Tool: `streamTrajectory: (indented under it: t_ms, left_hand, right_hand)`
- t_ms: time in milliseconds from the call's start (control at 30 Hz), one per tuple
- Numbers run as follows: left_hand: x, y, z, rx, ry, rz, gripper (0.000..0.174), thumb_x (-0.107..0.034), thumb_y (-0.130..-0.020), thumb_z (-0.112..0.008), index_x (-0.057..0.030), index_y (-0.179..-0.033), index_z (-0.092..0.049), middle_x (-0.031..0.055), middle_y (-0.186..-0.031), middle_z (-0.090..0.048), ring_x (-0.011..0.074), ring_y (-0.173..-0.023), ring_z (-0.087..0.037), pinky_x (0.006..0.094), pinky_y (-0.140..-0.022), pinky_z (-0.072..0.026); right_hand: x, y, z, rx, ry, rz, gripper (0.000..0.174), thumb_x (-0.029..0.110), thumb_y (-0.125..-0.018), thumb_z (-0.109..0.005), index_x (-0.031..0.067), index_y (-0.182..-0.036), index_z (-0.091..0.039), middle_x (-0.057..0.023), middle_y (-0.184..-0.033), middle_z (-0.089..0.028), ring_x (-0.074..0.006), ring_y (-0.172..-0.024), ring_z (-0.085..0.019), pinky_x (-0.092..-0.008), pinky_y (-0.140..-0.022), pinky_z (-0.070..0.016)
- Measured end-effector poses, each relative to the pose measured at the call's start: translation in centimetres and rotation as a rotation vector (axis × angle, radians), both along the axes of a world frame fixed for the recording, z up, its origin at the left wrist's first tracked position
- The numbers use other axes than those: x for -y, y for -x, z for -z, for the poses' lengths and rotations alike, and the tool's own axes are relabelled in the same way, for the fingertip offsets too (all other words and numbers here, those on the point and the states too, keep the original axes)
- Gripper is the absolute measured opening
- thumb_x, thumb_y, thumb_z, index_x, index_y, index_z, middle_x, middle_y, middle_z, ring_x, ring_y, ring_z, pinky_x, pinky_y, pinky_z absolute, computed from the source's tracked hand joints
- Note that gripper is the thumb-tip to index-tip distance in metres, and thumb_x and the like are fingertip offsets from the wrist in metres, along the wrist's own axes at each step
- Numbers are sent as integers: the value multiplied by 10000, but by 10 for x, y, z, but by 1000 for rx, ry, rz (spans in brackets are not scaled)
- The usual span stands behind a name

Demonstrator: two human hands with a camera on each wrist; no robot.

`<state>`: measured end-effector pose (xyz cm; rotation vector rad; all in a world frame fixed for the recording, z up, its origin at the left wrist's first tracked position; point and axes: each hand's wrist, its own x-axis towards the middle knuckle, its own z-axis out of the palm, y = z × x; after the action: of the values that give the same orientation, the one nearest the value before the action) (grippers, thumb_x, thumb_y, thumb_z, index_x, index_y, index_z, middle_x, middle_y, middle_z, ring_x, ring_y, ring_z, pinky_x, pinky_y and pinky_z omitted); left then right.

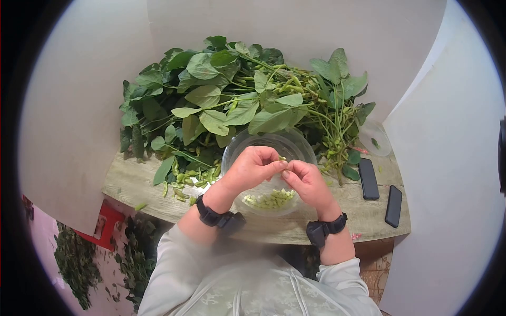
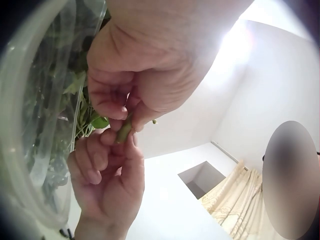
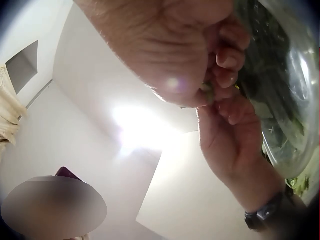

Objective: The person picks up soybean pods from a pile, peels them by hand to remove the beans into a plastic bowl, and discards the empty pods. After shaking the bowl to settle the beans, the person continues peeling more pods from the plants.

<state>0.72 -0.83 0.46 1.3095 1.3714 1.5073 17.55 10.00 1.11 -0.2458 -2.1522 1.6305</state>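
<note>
A small green soybean pod (image 2: 125, 131) is pinched between the fingertips of both hands. My left hand (image 1: 253, 167) grips one end of it, thumb against fingers. From the other side my right hand (image 1: 311, 185) pinches the pod with thumb and forefinger; in the right wrist view the fingers cover most of the pod (image 3: 209, 94). Both hands are above a clear plastic bowl (image 1: 230, 151). Pale green shelled beans (image 1: 270, 200) lie in its near part.
Leafy soybean plants (image 1: 211, 100) are heaped across the back of the wooden table (image 1: 253, 229). Loose pods (image 1: 184, 181) lie left of the bowl. Two black phones (image 1: 368, 179) lie at the right, near a clear lid-like plastic piece (image 1: 380, 138). More plants (image 1: 76, 263) are on the floor.
</note>
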Motion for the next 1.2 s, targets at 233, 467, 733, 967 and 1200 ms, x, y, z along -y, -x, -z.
streamTrajectory:
  t_ms: [233,467,733,967,1200]
  left_hand:
    - [0,-4,-2,7,56,8,159,-148,-922,-706,-29,-829,-655,-39,-689,-607,29,-590,-526,196,-517,-401]
    - [0,-9,-4,-207,32,-137,173,-125,-888,-744,-14,-825,-626,-48,-691,-589,7,-626,-470,195,-526,-368]
    - [-2,4,0,-108,-97,-373,233,-137,-881,-732,-19,-740,-589,-51,-630,-557,23,-578,-426,217,-507,-354]
    - [-1,-4,-10,12,-63,-335,128,-118,-949,-639,-34,-907,-552,40,-787,-680,50,-626,-576,188,-524,-422]
    - [4,11,-13,93,-136,-315,109,-107,-957,-618,-65,-898,-535,42,-784,-668,24,-607,-520,167,-506,-386]
  right_hand:
    - [-4,0,3,28,-37,35,144,90,-918,-567,-39,-897,-627,-11,-680,-553,-71,-648,-457,-262,-567,-376]
    - [0,3,1,38,-284,151,138,53,-836,-556,-37,-908,-630,-125,-690,-596,-161,-598,-523,-324,-556,-423]
    - [-2,5,3,-93,-566,208,128,25,-829,-622,-24,-944,-649,-143,-872,-642,-274,-778,-648,-334,-673,-511]
    - [-17,1,-2,-301,-578,389,70,57,-843,-686,-4,-858,-655,-134,-876,-642,-294,-774,-632,-358,-680,-498]
    - [-69,-15,5,-382,-762,1009,167,114,-873,-696,-3,-965,-622,-130,-913,-593,-307,-854,-577,-380,-789,-469]
